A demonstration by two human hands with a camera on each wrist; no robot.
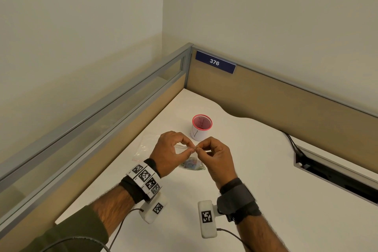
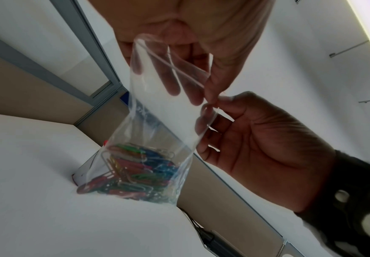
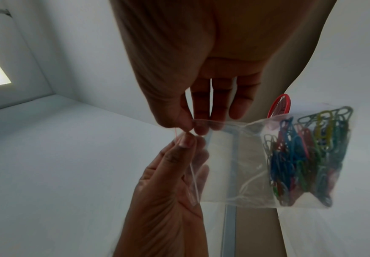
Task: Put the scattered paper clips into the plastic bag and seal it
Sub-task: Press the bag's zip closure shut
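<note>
A clear plastic bag [image 1: 185, 147] hangs upright over the white desk [image 1: 255, 170], and its bottom rests on the desk. Several coloured paper clips [image 1: 193, 164] lie heaped in its bottom [image 2: 133, 173] [image 3: 300, 156]. My left hand [image 1: 190, 148] and right hand [image 1: 199, 148] both pinch one top corner of the bag, fingertips almost touching. In the left wrist view the left hand [image 2: 206, 93] and right hand [image 2: 214, 106] meet at that corner. The rest of the bag [image 2: 157, 113] mouth gapes open. The right wrist view shows the same pinch on the bag [image 3: 234, 156].
A white cup with a red rim [image 1: 202, 127] stands just behind the hands. A second flat clear bag [image 1: 144, 145] lies on the desk to the left. Partition walls [image 1: 266, 96] close the back and left. A cable slot [image 1: 327, 172] opens at the right.
</note>
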